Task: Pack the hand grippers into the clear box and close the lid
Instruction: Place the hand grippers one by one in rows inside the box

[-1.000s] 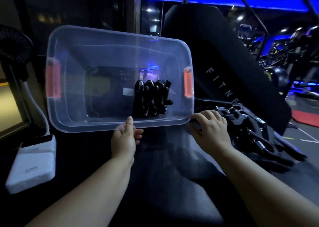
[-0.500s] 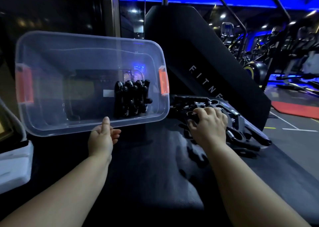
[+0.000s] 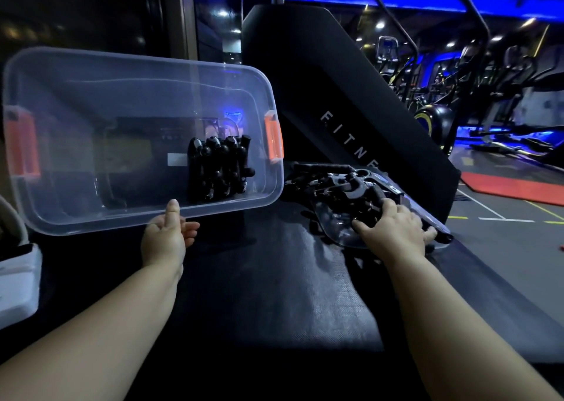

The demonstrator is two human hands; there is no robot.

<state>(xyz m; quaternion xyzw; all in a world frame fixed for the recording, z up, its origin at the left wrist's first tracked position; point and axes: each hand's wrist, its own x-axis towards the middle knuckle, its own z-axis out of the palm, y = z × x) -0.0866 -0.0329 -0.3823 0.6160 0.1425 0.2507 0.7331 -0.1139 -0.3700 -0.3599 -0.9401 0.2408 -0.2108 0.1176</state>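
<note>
On the dark mat at right, a tangled heap of hand grippers lies on what looks like the clear lid. The right hand curls over it, thumb and fingers pinching a handle. The left hand pinches the near rim of the clear box, tipped open toward the viewer, a packed row inside. Sprung steel likely makes each piece dense, stiff and prone to snagging, so one padded handle is the best hold. The box probably flexes.
</note>
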